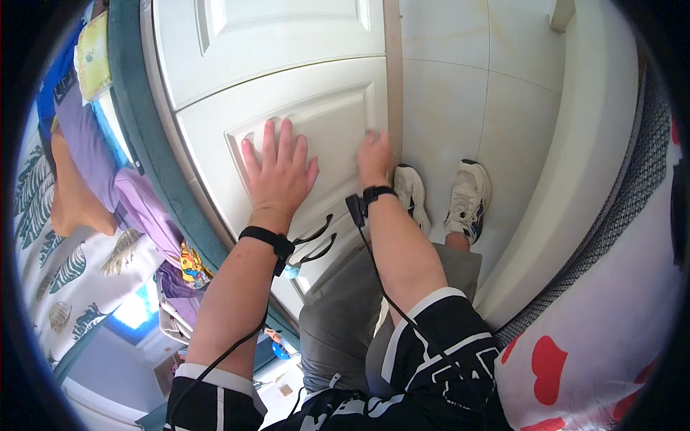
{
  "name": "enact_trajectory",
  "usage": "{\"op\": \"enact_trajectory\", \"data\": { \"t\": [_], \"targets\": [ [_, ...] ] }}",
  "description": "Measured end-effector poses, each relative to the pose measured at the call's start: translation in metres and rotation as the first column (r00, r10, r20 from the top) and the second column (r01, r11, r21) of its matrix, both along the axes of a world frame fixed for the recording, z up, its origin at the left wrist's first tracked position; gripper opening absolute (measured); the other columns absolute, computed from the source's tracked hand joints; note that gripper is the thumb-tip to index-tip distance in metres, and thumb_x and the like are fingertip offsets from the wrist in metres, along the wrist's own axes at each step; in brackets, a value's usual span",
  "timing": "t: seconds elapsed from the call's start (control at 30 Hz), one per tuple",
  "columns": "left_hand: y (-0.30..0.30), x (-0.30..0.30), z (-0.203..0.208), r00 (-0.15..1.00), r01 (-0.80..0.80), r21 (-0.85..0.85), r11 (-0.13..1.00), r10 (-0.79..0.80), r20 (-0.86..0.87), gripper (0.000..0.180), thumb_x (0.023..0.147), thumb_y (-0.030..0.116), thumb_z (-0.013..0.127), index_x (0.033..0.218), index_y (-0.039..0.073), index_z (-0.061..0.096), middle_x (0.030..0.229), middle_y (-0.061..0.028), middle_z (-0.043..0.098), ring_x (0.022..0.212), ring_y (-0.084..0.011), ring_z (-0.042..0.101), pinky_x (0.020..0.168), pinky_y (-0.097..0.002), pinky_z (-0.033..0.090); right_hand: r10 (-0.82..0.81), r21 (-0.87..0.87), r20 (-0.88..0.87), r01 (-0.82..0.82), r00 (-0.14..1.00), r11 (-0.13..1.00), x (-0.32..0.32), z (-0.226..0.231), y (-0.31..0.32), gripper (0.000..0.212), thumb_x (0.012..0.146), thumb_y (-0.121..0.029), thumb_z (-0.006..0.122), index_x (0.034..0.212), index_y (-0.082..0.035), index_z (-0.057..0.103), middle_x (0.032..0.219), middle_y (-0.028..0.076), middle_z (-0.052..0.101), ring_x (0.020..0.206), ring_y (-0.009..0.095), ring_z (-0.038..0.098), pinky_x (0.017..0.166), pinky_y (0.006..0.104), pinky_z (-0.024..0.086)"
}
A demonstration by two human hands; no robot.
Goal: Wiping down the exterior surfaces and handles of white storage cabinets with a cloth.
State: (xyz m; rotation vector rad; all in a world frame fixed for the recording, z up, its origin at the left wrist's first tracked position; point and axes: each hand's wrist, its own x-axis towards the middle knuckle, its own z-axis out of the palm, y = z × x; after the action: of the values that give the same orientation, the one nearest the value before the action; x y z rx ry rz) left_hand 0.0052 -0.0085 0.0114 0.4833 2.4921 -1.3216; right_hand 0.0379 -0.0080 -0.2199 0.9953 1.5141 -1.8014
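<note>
My left hand (279, 169) lies against a white panelled cabinet front (330, 108), its fingers spread over the raised moulding. At the right edge of the same front, my right hand (374, 156) has its fingers curled in. It is slightly blurred, and whatever may be inside it is hidden. A black band (272, 241) with a cable circles my left wrist. Another band (379, 192) is on my right wrist, with a small black block (355, 210) and a cable beside it. Two thin black curved pieces (316, 241) stick out beside my left wrist.
My white shoes (467, 197) stand on pale floor tiles (449, 108). To the right runs a curved-looking white edge (582, 144), with heart-patterned fabric (604, 352) beside it. On the left, a dark green padded edge (147, 144) borders leaf-print bedding (65, 273) and a purple cloth (147, 208).
</note>
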Motion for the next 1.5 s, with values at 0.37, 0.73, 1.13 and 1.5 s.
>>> {"op": "enact_trajectory", "data": {
  "t": [0.37, 0.73, 1.13, 1.5],
  "targets": [
    [0.016, -0.008, -0.019, 0.999, 0.046, 0.060, 0.997, -0.044, -0.029, 0.031, 0.090, 0.031, 0.066, 0.118, 0.019, 0.068, 0.152, -0.0050, 0.052, 0.150, -0.0301, 0.037, 0.118, -0.0693, 0.023, 0.034, 0.134, -0.196, -0.008, 0.980, 0.991, 0.003, -0.007, 0.020, 0.028, 0.102, -0.031, 0.054, 0.103, -0.003, 0.058, 0.103, 0.026, 0.066, 0.095, 0.048, 0.064, 0.082, 0.0566, 0.049],
    [0.008, -0.004, -0.012, 0.997, 0.069, 0.064, 0.996, -0.066, -0.044, 0.031, 0.091, 0.032, 0.065, 0.119, 0.019, 0.068, 0.153, -0.0052, 0.051, 0.150, -0.0301, 0.036, 0.118, -0.0690, 0.023, -0.084, 0.148, -0.579, 0.207, 0.811, 0.967, -0.027, 0.076, 0.003, 0.018, 0.100, -0.022, 0.057, 0.103, -0.004, 0.057, 0.096, 0.021, 0.064, 0.092, 0.044, 0.063, 0.080, 0.0547, 0.051],
    [0.016, -0.007, -0.019, 0.999, 0.038, 0.053, 0.998, -0.036, -0.039, 0.029, 0.091, 0.025, 0.063, 0.120, 0.021, 0.067, 0.153, -0.0031, 0.050, 0.150, -0.0279, 0.037, 0.120, -0.0678, 0.022, 0.370, 0.007, -0.095, -0.371, 0.924, 0.928, 0.082, -0.036, 0.032, 0.035, 0.105, -0.031, 0.045, 0.114, 0.001, 0.057, 0.116, 0.029, 0.066, 0.111, 0.050, 0.062, 0.093, 0.0572, 0.049],
    [0.019, -0.007, -0.015, 0.999, 0.030, 0.059, 0.998, -0.028, -0.030, 0.034, 0.087, 0.024, 0.066, 0.121, 0.020, 0.067, 0.153, -0.0038, 0.050, 0.150, -0.0279, 0.037, 0.120, -0.0674, 0.022, 0.292, 0.267, -0.500, -0.176, 0.815, 0.948, 0.026, -0.055, 0.040, 0.027, 0.104, -0.023, 0.048, 0.111, -0.002, 0.063, 0.108, 0.024, 0.066, 0.104, 0.046, 0.062, 0.089, 0.0540, 0.051]
  ]
}}
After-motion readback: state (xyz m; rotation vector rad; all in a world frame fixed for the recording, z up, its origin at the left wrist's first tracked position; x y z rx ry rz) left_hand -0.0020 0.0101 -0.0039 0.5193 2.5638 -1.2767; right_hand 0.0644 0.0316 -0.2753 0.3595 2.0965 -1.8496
